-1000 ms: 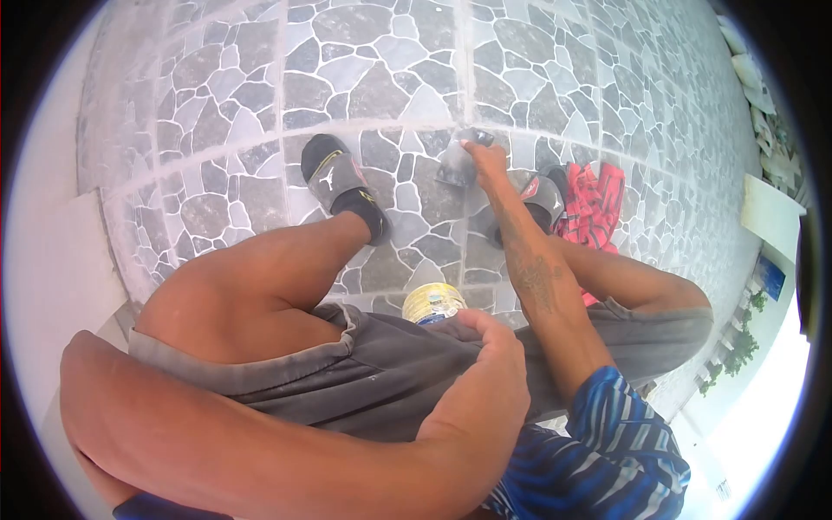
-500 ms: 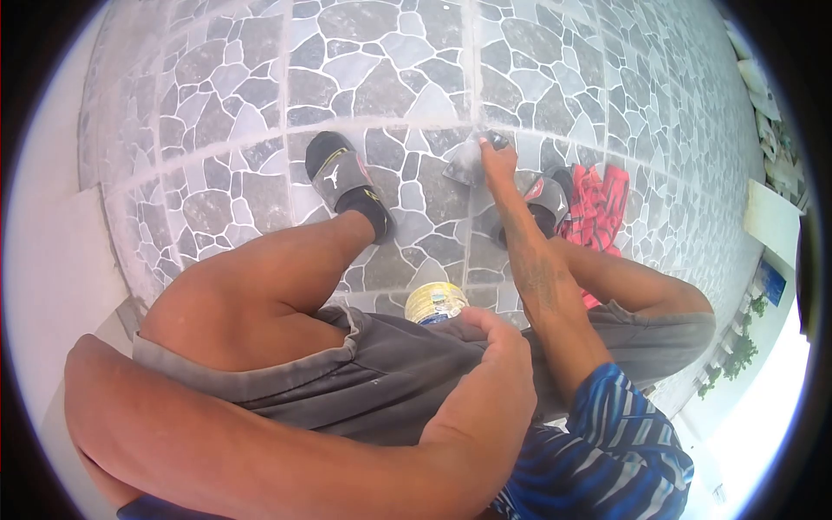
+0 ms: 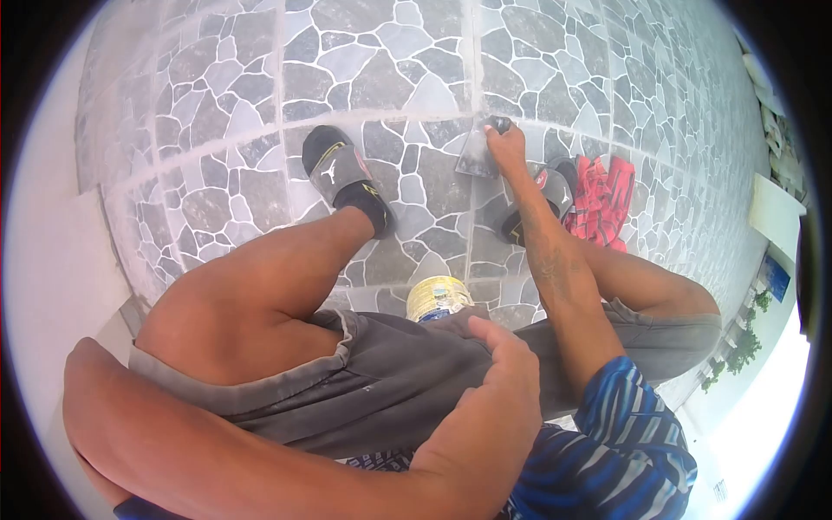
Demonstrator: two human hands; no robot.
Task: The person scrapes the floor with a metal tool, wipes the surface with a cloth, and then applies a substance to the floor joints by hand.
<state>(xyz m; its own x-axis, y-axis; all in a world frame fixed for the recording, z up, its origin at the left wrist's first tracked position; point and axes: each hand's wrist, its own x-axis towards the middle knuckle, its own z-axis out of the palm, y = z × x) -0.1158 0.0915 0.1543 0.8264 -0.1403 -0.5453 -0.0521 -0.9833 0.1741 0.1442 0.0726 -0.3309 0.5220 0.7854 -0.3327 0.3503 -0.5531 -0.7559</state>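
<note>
Beyond my feet, my right hand [image 3: 507,146] grips a flat, wide-bladed putty knife [image 3: 476,159] by its dark handle. Its grey blade lies at the floor, close to a joint between the stone-patterned tiles [image 3: 433,195]. My left hand [image 3: 507,368] is over my lap, with its thumb pointing forward. The other fingers of that hand are hidden, so I cannot see whether they hold anything. Just ahead of it, between my legs, stands a yellow-and-white tub [image 3: 436,296], partly covered by my shorts.
A crumpled red cloth [image 3: 601,199] lies beside my right foot. My sandalled feet [image 3: 334,169] are planted apart on the tiles. A pale wall [image 3: 61,243] runs along the left; a ledge and plants [image 3: 741,347] are at the far right.
My right hand has shifted slightly to the right and farther from me with the putty knife, whose blade now looks darker. My left hand has hardly moved.
</note>
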